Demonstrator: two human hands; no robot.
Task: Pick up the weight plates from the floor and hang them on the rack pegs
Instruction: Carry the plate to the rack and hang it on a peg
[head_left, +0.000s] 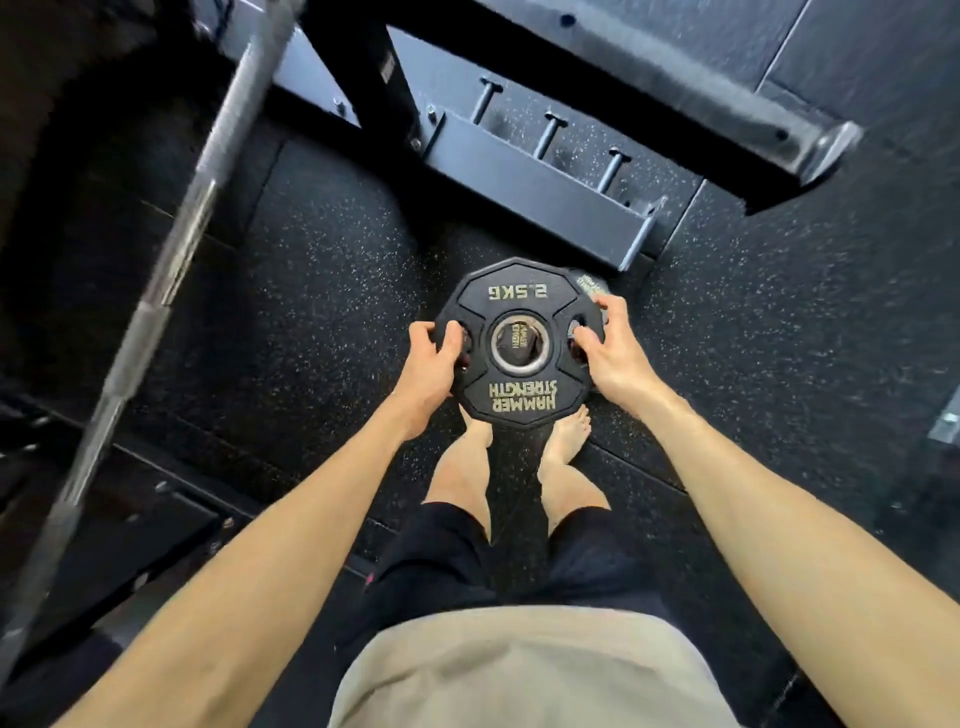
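A black 2.5 kg weight plate (519, 312), marked Hammer Strength, is held flat in front of me above my bare feet. My left hand (434, 364) grips its left handle slot and my right hand (610, 348) grips its right one. Part of another plate (592, 283) shows on the floor behind its upper right edge, mostly hidden. Beyond the plates stands the black rack base (545, 197) with three short pegs (550, 137) in a row, all bare.
A steel barbell (171, 270) runs diagonally down the left side, blurred. A black rack upright (363, 67) rises at top centre, with a long floor beam (675, 88) to its right. Speckled rubber floor (337, 249) lies all around.
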